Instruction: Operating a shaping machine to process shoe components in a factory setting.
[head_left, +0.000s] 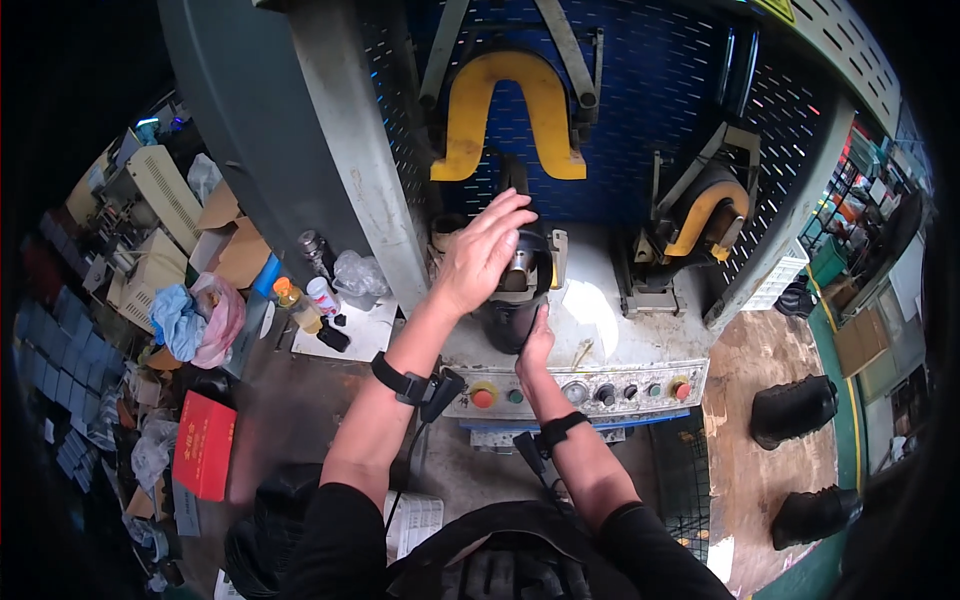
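Head view: flat, open left hand [487,250] over boot [508,328]; right hand [537,345] at its side, grip partly hidden; clamp [510,68] closing could pinch fingers.

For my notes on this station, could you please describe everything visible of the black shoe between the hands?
The shoe is black, smooth and slightly glossy, perhaps leather. Its rounded end faces the person; shiny metal shows in its opening. It is just beyond the control panel. The right hand is against its right side; the left hand, held open, reaches over its far left part, where contact is unclear. The sole is hidden.
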